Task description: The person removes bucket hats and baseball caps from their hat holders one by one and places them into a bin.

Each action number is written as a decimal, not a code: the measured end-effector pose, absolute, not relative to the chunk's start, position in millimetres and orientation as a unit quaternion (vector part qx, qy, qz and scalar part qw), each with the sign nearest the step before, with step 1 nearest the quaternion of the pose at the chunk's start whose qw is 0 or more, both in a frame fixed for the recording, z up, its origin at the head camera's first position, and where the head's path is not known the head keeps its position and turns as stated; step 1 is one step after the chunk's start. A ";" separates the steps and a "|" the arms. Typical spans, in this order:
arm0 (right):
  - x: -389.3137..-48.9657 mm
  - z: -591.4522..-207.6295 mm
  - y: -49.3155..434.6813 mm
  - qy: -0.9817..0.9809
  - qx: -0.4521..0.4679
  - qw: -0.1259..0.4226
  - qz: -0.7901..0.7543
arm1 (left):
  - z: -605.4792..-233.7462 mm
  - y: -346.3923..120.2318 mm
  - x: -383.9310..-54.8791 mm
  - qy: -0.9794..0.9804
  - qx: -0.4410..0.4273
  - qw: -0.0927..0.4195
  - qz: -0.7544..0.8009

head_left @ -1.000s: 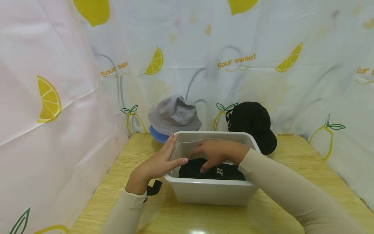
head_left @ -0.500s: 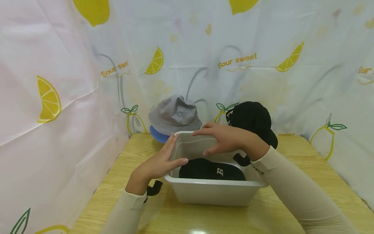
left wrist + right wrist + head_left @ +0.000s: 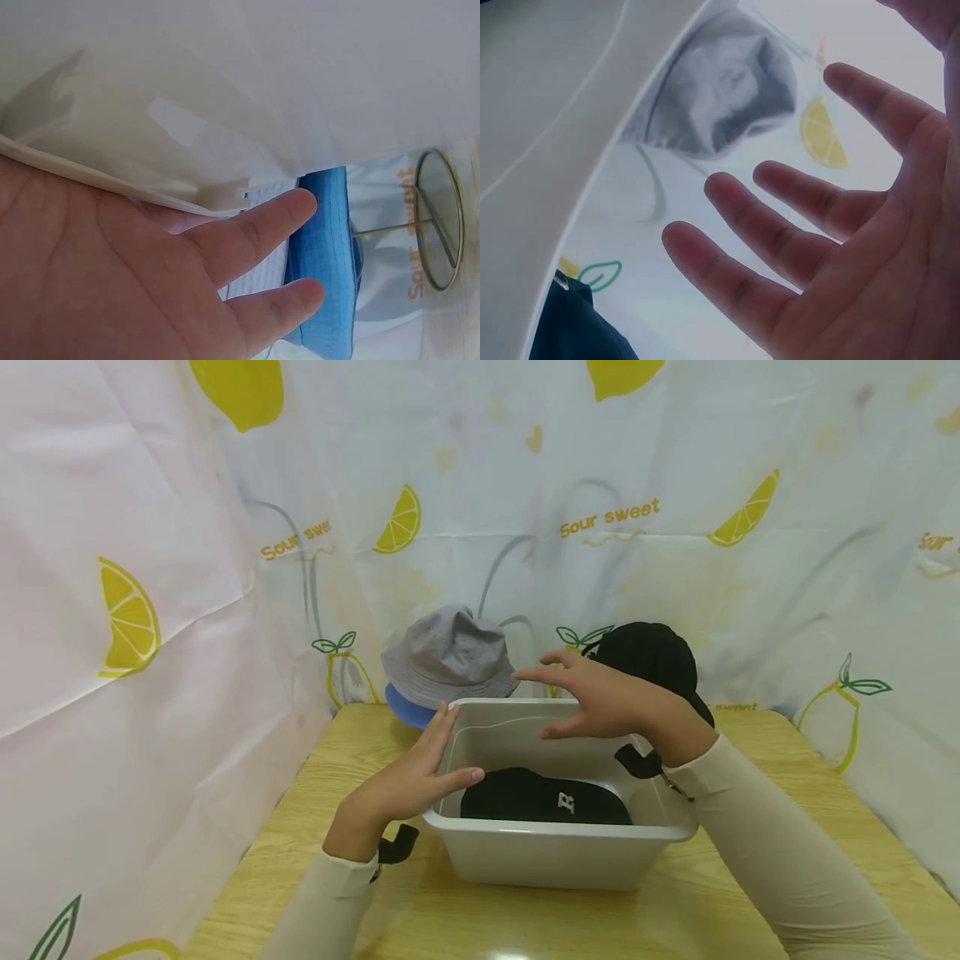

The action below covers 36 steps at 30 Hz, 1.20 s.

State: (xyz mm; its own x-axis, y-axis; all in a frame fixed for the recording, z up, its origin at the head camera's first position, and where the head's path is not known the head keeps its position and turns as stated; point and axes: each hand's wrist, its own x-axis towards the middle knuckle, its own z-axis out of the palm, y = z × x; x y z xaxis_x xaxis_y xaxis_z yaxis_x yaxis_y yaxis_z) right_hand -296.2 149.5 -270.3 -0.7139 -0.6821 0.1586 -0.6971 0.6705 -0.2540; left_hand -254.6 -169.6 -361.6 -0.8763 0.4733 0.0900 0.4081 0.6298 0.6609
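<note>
A black cap (image 3: pixel 543 797) with a white letter lies inside a pale plastic bin (image 3: pixel 551 856). My left hand (image 3: pixel 401 785) rests along the bin's left rim with its fingers extended. In the left wrist view, the palm (image 3: pixel 97 262) lies against the bin's outer wall (image 3: pixel 172 97). Above the bin's back right part hovers my right hand (image 3: pixel 611 697), its fingers spread and holding nothing. A grey bucket hat (image 3: pixel 450 656) sits behind the bin to the left, over a blue hat (image 3: pixel 408 706). Another black cap (image 3: pixel 652 652) stands behind the right hand and is partly hidden.
The bin stands on a wooden table (image 3: pixel 405 910). A cloth with lemon prints (image 3: pixel 487 468) hangs behind and at the sides. In the left wrist view, a round wire stand (image 3: pixel 439 217) shows next to the blue hat (image 3: pixel 322 262).
My right hand has risen out of the bin, away from the black cap, and moved back and to the right. The left hand has stayed on the rim.
</note>
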 end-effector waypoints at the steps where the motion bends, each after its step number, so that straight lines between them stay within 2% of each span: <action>1: -296.5 -269.4 151.2 -0.913 0.378 0.028 0.155 | -361.6 -169.5 -254.6 0.901 0.245 0.045 0.354; 11: -297.5 -263.3 168.2 -0.905 0.382 0.053 0.179 | -361.2 -170.5 -253.7 0.899 0.244 0.045 0.360; 21: -295.5 -265.4 194.9 -0.895 0.367 0.143 0.208 | -360.5 -170.4 -253.0 0.899 0.247 0.047 0.357; 36: -289.6 -275.2 236.2 -0.899 0.257 0.234 0.265 | -362.4 -170.7 -253.8 0.898 0.245 0.047 0.362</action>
State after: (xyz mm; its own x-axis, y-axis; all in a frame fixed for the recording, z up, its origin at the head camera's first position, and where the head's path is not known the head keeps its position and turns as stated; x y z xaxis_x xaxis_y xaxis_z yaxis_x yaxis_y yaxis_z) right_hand -289.6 236.2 -275.2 -0.7581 -0.3386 0.5574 -0.5866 0.7275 -0.3559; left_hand -253.8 -170.7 -362.4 -0.8750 0.4750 0.0931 0.4069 0.6176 0.6730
